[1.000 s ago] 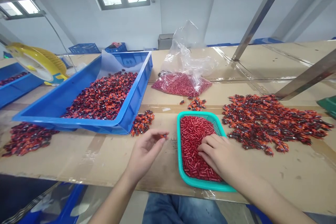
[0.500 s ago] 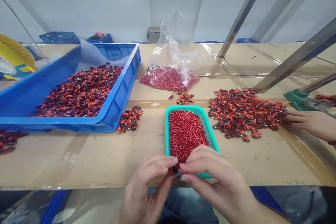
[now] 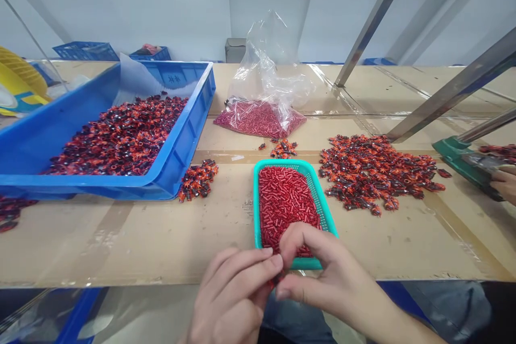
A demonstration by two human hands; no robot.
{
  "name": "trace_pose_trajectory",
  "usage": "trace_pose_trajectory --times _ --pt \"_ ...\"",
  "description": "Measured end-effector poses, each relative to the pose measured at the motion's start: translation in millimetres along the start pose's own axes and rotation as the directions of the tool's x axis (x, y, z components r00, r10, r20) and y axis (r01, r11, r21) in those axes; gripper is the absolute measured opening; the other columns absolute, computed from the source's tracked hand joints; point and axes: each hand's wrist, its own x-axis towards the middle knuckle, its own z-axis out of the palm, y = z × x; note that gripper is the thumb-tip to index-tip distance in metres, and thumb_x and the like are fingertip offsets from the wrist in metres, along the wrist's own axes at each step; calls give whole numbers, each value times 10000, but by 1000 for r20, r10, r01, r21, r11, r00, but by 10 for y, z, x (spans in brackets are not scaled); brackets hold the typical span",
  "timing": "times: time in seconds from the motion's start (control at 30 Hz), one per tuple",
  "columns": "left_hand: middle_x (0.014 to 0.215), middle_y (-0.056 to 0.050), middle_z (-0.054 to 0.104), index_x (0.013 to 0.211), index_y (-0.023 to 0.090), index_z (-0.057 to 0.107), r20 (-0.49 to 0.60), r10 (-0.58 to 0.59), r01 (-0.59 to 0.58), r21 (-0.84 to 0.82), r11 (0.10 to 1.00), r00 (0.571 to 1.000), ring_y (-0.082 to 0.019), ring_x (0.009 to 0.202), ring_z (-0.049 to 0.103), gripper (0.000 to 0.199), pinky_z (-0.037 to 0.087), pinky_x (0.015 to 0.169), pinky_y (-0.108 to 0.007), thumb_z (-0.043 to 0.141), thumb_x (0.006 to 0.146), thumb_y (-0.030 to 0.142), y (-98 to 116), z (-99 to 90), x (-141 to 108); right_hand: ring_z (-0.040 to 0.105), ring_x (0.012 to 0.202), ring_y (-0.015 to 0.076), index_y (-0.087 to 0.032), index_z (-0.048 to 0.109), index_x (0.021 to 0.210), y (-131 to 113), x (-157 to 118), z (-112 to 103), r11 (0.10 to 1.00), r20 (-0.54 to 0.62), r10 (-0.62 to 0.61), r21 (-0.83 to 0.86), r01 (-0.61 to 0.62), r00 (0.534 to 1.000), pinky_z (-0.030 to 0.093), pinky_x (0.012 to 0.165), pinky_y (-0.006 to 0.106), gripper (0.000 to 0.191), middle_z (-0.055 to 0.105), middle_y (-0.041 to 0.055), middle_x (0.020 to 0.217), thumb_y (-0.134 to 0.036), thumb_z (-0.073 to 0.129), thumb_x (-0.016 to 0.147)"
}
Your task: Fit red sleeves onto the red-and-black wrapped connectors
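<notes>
Before me, my left hand [image 3: 236, 295] is closed on a small red-and-black plastic part [image 3: 276, 280], mostly covered by the fingers. My right hand [image 3: 322, 269] meets it from the other side, thumb and forefinger curled around its near end; whether a red tube is in that pinch is hidden. Both hands are at the near edge of a green basket [image 3: 327, 219] full of short red tubes [image 3: 287, 201]. To the right lies a large pile of orange-and-black parts [image 3: 374, 172].
A big blue bin [image 3: 189, 134] of similar parts stands at left, a small heap [image 3: 198, 180] beside it. Behind the basket sit a clear bag [image 3: 262, 113] of red tubes and a few loose parts [image 3: 284, 148]. At right are metal posts [image 3: 451, 94], a green tool [image 3: 463, 164] and a co-worker's hand [image 3: 506, 183].
My hands have come together over the small part, its black open end now covered. The co-worker's hand has moved from the pile to the green tool at right.
</notes>
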Motion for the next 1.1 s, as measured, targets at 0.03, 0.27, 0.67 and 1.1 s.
trace_pose_trajectory --times 0.03,0.27,0.67,1.1 --pt "950 -23 876 1052 267 683 16 7 -7 -8 1000 1000 -204 860 839 172 647 783 -325 607 1021 116 5 -26 3 651 829 154 -218 694 907 14 9 -3 987 65 117 102 -123 991 524 741 253 387 702 -8 870 -412 962 705" --pt "953 -34 869 1221 213 740 9 35 -34 -64 997 999 -161 787 812 238 609 746 -263 633 1018 151 6 -27 -98 545 763 137 -198 721 888 173 -62 67 873 271 204 385 -300 941 454 726 265 537 613 -9 855 -581 968 605" --pt "1023 33 870 1048 267 582 22 -1 6 -191 982 1000 -153 988 808 139 555 925 -306 705 1006 219 108 102 48 461 653 138 -216 550 741 379 -246 237 789 128 191 569 -230 973 425 574 244 551 502 -7 738 -684 839 704" --pt "1125 -99 777 1045 176 698 132 -296 197 492 848 946 -268 1051 721 75 566 924 -463 647 991 174 -1599 -261 -51 575 591 222 -230 650 816 612 161 -1482 930 -852 -107 -269 -252 513 468 595 402 438 611 33 671 -643 745 705"
